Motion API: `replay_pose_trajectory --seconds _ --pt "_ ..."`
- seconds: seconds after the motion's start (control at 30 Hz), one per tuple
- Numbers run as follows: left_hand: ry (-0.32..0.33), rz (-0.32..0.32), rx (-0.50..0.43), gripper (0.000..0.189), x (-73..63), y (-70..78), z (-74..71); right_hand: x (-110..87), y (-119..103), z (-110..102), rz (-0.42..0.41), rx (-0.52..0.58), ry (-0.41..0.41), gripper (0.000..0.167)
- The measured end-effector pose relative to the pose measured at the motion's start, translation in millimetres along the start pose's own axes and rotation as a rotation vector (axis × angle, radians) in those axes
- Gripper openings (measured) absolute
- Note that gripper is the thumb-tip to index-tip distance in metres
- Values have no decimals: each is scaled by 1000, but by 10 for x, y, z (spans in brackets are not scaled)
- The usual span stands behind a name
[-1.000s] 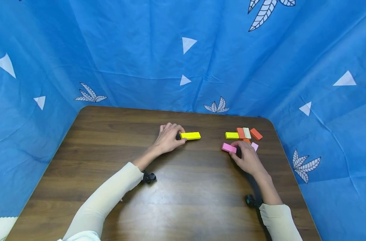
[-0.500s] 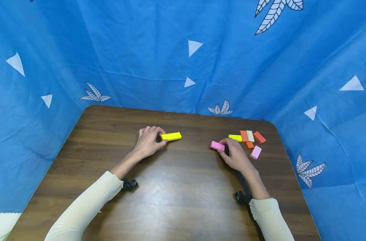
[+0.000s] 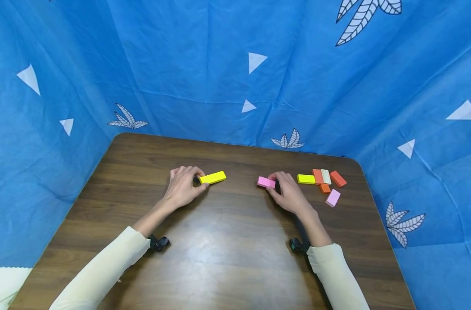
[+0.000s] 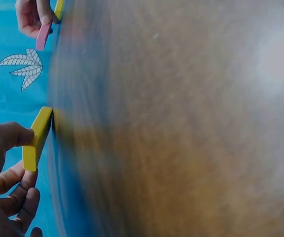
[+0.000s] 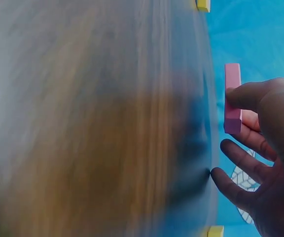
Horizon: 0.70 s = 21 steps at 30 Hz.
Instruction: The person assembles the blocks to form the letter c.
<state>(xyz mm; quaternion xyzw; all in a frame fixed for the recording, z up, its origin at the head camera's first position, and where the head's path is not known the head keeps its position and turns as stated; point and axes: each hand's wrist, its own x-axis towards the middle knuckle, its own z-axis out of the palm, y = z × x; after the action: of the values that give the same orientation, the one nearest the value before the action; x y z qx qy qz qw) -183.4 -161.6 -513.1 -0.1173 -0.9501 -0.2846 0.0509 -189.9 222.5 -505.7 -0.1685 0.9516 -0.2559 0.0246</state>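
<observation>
My left hand (image 3: 182, 186) pinches one end of a long yellow block (image 3: 213, 178), thumb on the near side and fingers behind it. In the left wrist view the yellow block (image 4: 38, 138) juts out from between thumb and fingertips. A shorter pink block (image 3: 266, 182) is pinched by my right hand (image 3: 291, 193), its far end pointing toward the yellow one. The right wrist view shows the pink block (image 5: 232, 98) between thumb and index finger, the other fingers spread below. A gap of bare wood separates the two held blocks.
Right of my right hand lies a cluster: a yellow block (image 3: 306, 179), a red-orange block (image 3: 318, 176), a cream block (image 3: 325, 176), an orange block (image 3: 325, 188), another red-orange block (image 3: 338, 178) and a light pink block (image 3: 333, 198). Blue cloth (image 3: 204, 86) surrounds the wooden table (image 3: 219, 258).
The right hand has carried the pink block leftward, away from the cluster and nearer the yellow block. My left hand has shifted left with its yellow block, which is now slightly turned.
</observation>
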Motion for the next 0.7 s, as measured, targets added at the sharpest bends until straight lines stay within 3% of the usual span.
replay_pose_trajectory --seconds 0.17,0.43,0.7 --pt "-10 -14 42 31 -79 5 13 90 -80 64 -31 -5 2 35" --pt "-28 38 169 34 -204 57 57 229 -158 119 -52 -2 -18 35" --pt "-56 68 150 45 -236 129 72 393 -180 168 -88 1 -14 35"
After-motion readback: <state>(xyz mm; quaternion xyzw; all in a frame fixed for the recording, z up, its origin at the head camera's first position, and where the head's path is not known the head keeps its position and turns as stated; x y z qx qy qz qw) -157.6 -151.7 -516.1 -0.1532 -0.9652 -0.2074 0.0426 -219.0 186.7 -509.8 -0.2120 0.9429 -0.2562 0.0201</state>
